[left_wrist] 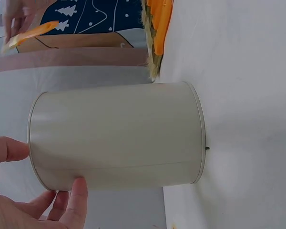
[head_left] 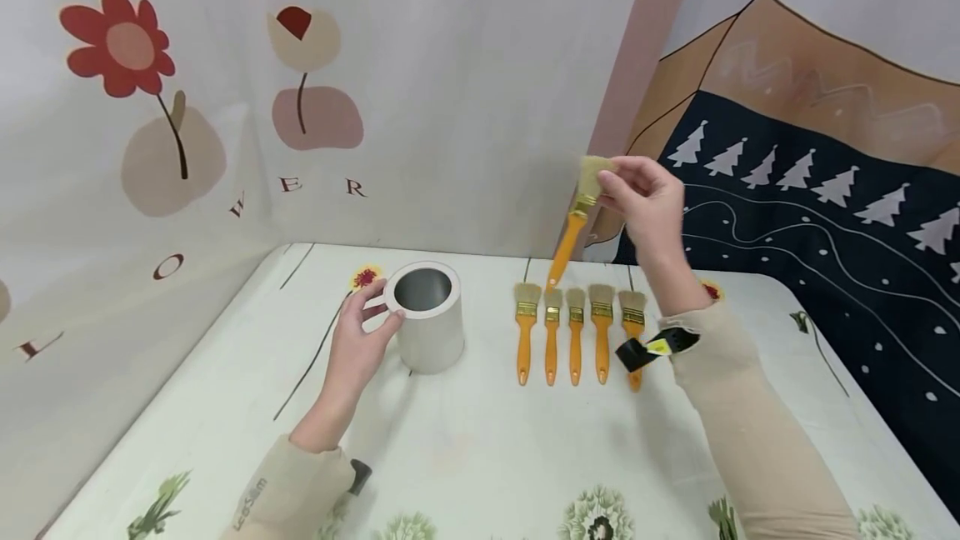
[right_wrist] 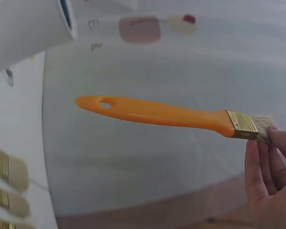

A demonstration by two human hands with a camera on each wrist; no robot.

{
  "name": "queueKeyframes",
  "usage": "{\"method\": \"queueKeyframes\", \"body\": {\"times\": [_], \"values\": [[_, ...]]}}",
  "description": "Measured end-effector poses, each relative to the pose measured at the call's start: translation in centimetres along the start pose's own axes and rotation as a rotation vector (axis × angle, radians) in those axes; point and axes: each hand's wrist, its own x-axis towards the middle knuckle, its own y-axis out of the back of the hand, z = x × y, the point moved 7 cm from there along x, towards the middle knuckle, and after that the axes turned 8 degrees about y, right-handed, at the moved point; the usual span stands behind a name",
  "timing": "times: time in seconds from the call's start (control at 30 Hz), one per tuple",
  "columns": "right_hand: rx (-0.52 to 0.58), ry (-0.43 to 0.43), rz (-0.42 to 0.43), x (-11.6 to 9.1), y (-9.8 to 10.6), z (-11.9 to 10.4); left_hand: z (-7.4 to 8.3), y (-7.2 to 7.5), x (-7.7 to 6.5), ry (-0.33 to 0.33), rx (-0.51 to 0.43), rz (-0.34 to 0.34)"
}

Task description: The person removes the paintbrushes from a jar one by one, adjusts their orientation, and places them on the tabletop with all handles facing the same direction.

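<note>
A white cylindrical can [head_left: 432, 340] stands upright on the table, its open top showing a grey inside. My left hand [head_left: 363, 340] holds it at the left of its upper rim; in the left wrist view the thumb [left_wrist: 12, 149] meets the rim and the fingertips lie along the wall. Up in the air, my right hand [head_left: 648, 202] pinches a paintbrush [head_left: 568, 248] by its pale bristles. Its orange handle [right_wrist: 152, 112] hangs down to the left in the head view, with the tip just above the row of brushes.
Several more orange-handled paintbrushes [head_left: 575, 340] lie side by side right of the can, bristles toward the back; the right wrist strap overlaps the rightmost one. A printed cloth [head_left: 465, 473] covers the table. A fabric backdrop [head_left: 465, 107] rises behind it.
</note>
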Motion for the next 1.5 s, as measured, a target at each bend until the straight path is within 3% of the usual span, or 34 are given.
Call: {"method": "queueKeyframes", "body": {"times": [0.2,0.33,0.63,0.87,1.1,1.2,1.33,1.5], "values": [[-0.049,-0.14,0.049,0.2,4.9,2.5,0.1,0.2,-0.1,0.006,0.0,-0.003],[-0.167,-0.182,0.065,0.1,7.7,3.8,0.3,0.2,-0.1,0.0,-0.004,-0.004],[-0.388,-0.288,0.028,-0.2,11.8,6.3,0.5,0.4,-0.1,0.011,-0.012,0.002],[-0.374,-0.419,0.062,-1.0,14.6,8.6,0.7,0.4,0.1,-0.009,-0.002,0.005],[-0.356,-0.49,0.075,-2.0,16.1,10.8,0.4,0.2,0.1,-0.001,-0.006,-0.001],[-0.343,-0.5,0.076,-2.1,17.6,13.3,0.4,0.2,0.0,0.003,-0.007,-0.001],[-0.348,-0.495,0.1,-1.9,20.7,18.6,0.3,0.2,-0.1,-0.002,-0.015,0.009],[-0.432,-0.476,0.119,-2.4,23.6,23.6,0.4,0.1,-0.4,-0.009,-0.024,0.006]]}}
